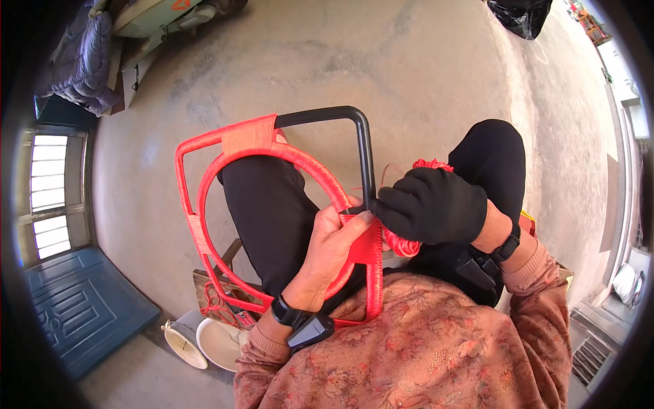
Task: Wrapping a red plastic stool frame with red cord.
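Across my lap lies a rounded square metal frame [366,146] with a ring [204,178] set inside it. Red cord is wound closely round the ring and most of the frame; the upper right corner shows bare black tube. My bare left hand [325,240] grips the right side, where ring and frame are bound together, its thumb on the wrapping. My right hand [436,206], in a black glove, is closed round a bundle of red cord [403,245] right beside the bare tube. A thin strand shows above its fingertips. The fingers' undersides are hidden.
My knees in black trousers [262,204] support the frame. At lower left stand a white bucket [184,346] and a small wooden stool [204,283] with red cord scraps. A blue door panel [95,307] is at the left, a black bag [521,17] far right.
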A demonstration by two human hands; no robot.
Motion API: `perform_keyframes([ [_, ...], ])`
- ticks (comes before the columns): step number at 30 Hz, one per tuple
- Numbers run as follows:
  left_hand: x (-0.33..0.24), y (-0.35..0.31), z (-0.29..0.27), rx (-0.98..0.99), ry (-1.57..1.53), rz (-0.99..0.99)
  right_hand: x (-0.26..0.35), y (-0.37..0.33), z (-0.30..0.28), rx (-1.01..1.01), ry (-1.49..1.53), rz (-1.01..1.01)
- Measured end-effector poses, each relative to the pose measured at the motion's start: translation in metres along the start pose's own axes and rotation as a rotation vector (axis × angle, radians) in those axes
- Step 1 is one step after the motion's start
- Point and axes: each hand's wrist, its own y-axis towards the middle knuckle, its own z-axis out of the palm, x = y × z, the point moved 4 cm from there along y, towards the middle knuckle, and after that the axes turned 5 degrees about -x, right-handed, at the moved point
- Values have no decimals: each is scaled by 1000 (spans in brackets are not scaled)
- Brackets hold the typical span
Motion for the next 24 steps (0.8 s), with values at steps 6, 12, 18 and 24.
perform_keyframes([
  [6,5,9,-8,-34,100,48,2,4,5,-11,-49,38],
  [12,6,10,-7,-34,114,53,5,0,12,-34,-116,45],
  [18,0,9,-1,-51,114,9,-17,-17,26,-272,815,567],
  [24,-8,1,-4,-26,75,-52,-50,-104,-13,-1150,1407,1562],
])
